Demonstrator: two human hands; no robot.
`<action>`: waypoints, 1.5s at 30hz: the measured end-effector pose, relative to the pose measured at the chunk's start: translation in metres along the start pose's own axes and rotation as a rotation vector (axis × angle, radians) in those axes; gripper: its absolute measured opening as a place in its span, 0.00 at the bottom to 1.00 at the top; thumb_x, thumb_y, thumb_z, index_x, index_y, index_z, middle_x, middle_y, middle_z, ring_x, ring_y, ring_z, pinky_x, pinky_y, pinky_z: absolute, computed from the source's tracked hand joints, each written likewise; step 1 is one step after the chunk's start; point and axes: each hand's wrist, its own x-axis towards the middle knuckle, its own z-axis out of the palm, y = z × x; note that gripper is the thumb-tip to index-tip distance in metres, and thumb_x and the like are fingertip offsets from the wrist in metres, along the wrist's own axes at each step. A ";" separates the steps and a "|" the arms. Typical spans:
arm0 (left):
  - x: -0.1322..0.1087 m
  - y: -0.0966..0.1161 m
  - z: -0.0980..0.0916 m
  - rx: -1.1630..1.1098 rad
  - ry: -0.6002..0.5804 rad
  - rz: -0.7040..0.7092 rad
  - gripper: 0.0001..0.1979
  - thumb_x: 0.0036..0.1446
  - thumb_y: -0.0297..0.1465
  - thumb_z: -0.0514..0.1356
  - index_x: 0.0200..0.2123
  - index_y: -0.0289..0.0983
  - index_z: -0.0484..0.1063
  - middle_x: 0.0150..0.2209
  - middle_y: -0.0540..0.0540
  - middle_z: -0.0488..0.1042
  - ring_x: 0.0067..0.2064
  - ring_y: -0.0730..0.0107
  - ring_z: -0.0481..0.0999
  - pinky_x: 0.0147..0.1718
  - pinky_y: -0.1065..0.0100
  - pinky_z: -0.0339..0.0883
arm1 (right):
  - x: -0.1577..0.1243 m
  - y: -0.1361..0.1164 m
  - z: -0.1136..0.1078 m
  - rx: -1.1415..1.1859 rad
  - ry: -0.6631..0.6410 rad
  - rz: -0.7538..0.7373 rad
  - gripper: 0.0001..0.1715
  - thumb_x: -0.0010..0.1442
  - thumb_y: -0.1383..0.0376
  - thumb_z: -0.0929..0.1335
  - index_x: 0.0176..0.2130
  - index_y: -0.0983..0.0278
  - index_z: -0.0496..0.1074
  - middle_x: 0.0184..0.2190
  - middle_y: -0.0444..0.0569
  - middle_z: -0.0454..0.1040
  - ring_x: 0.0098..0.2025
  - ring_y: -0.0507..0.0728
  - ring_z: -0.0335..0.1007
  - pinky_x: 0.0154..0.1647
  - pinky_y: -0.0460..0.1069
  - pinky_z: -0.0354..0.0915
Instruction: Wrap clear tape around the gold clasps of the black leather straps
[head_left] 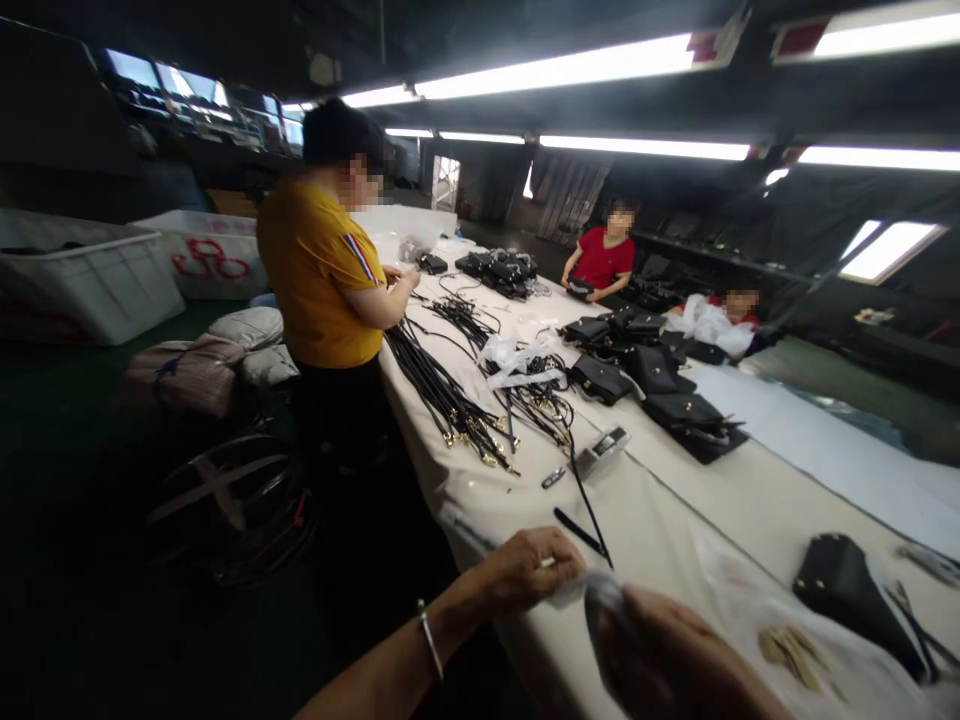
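My left hand point(531, 568), a bangle on its wrist, is closed in a pinch on the end of a piece of thin clear plastic point(568, 592). The plastic stretches across to my right hand point(686, 650), which is smeared by motion at the bottom of the view. Its fingers are wrapped against a dark rounded item with a greyish, shiny edge point(602, 600); its kind is hard to make out. Just beyond my hands lie a loose black strap point(589, 500) and a short black strip point(579, 532) on the pale table covering point(517, 520).
Black straps with gold clasps point(450, 400) lie in bunches along the table. Black bags point(660, 390) are piled beyond, another bag point(855, 590) at right. A small cutter point(553, 478) lies mid-table. A person in yellow point(322, 270) works at left; a person in red point(602, 262) works across.
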 end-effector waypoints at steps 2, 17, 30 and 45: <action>-0.001 -0.002 0.008 -0.111 0.124 0.001 0.30 0.63 0.54 0.51 0.44 0.32 0.75 0.36 0.43 0.73 0.37 0.67 0.71 0.42 0.66 0.65 | 0.004 -0.021 0.002 0.321 0.015 0.059 0.32 0.65 0.43 0.60 0.36 0.67 0.75 0.17 0.41 0.57 0.20 0.50 0.56 0.22 0.46 0.60; 0.007 -0.001 0.050 -0.731 -0.189 -0.237 0.24 0.60 0.48 0.59 0.45 0.31 0.69 0.26 0.48 0.72 0.20 0.78 0.66 0.20 0.74 0.57 | 0.025 -0.035 -0.012 -0.493 0.477 -0.471 0.14 0.68 0.58 0.64 0.51 0.60 0.67 0.44 0.52 0.75 0.49 0.60 0.71 0.48 0.55 0.68; -0.002 0.005 -0.012 -0.070 -0.247 -0.409 0.22 0.48 0.29 0.64 0.48 0.33 0.68 0.27 0.56 0.65 0.26 0.78 0.62 0.27 0.74 0.56 | 0.019 0.019 -0.050 -1.357 0.021 -0.521 0.17 0.66 0.50 0.65 0.37 0.60 0.63 0.30 0.49 0.70 0.29 0.57 0.65 0.30 0.51 0.58; 0.011 -0.024 -0.012 -0.112 -0.451 -0.360 0.12 0.58 0.39 0.63 0.34 0.34 0.74 0.29 0.51 0.72 0.32 0.74 0.70 0.36 0.73 0.62 | -0.001 0.034 -0.027 -0.090 -0.148 0.294 0.32 0.64 0.42 0.60 0.28 0.66 0.70 0.15 0.39 0.57 0.16 0.48 0.47 0.20 0.46 0.48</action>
